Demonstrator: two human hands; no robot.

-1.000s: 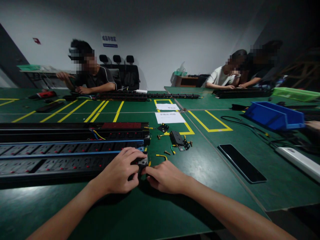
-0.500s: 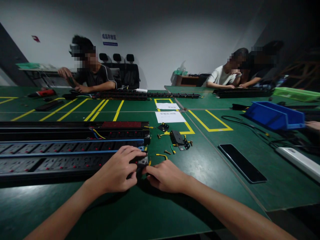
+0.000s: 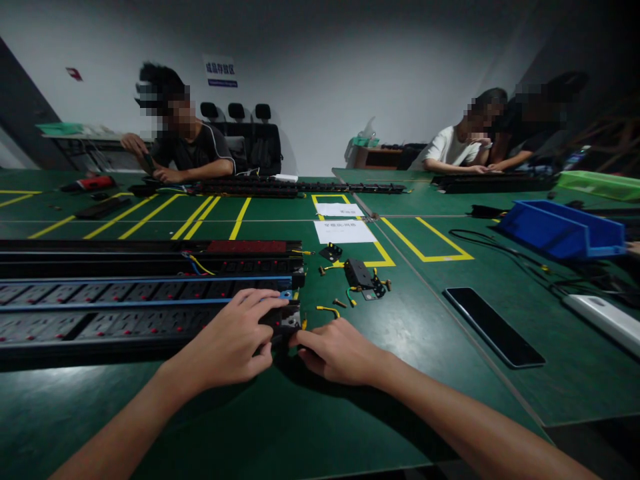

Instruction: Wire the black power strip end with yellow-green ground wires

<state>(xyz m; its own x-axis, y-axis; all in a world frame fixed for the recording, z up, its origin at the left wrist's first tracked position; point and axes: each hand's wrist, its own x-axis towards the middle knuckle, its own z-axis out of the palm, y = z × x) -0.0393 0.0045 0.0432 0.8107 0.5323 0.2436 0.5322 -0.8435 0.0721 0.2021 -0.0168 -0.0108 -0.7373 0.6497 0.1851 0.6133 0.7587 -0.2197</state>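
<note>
Black long socket strip (image 3: 100, 345), nearest, has red-dotted outlets (image 3: 107, 327) fitted; left hand (image 3: 231, 340) grasps its end; right hand (image 3: 343, 352) curls there, hold unclear; bent yellow wire (image 3: 329, 309) lies loose.

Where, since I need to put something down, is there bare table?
Between the right hand and the phone, and inside the yellow outline right of the papers. Crowded beyond that hand, where a yellow wire, a bolt and a black box lie beside socket strips.
</note>
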